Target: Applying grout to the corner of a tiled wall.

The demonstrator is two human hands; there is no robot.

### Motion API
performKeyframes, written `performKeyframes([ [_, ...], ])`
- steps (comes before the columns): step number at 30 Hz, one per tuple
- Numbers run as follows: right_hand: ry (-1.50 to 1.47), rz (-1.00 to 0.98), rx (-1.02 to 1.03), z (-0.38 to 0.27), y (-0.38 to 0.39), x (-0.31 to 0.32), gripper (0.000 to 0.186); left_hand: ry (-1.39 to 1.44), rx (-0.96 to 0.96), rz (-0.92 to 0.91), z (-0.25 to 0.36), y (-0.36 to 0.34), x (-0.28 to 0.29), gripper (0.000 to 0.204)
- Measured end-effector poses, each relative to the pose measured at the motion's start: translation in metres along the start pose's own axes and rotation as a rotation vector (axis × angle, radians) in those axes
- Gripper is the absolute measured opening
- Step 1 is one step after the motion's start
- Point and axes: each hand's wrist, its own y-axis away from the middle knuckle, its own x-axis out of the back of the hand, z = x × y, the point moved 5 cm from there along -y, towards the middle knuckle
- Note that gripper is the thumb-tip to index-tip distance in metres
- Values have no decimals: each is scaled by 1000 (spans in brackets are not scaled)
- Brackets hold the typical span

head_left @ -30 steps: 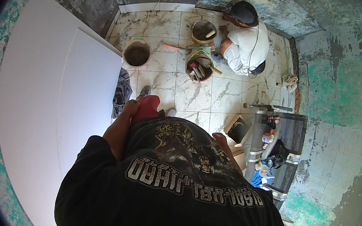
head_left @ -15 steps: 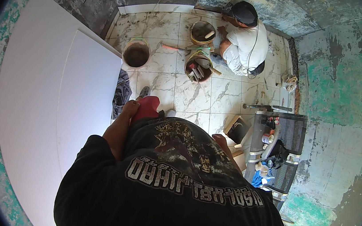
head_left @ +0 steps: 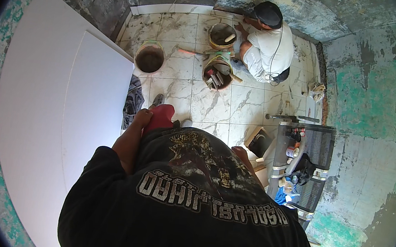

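By the wearer's left thigh, red fabric (head_left: 161,117) pokes out past the black printed T-shirt (head_left: 186,229). Left hand (head_left: 144,118) is against its edge; can't tell from where I'm standing if the fingers are clamped on it. Right hand (head_left: 241,154) hangs at the shirt's right side, partly hidden, grip unreadable, open-topped box (head_left: 251,137) nearest. Ahead on marble-look tiles (head_left: 209,106): tool-filled bucket (head_left: 204,78), co-worker (head_left: 270,51) in white squatting near it.
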Motion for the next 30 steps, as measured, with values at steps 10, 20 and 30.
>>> performKeyframes([
  [10, 58, 30, -109, -9, -2, 5, 33, 37, 25, 7, -4, 0, -1, 40],
  [20, 3, 49, -151, -14, 3, 1, 34, 32, 13, -6, 3, 2, 3, 40],
  [30, -6, 48, -133, -5, 7, -3, 32, 12, 18, -6, 3, 1, 3, 39],
])
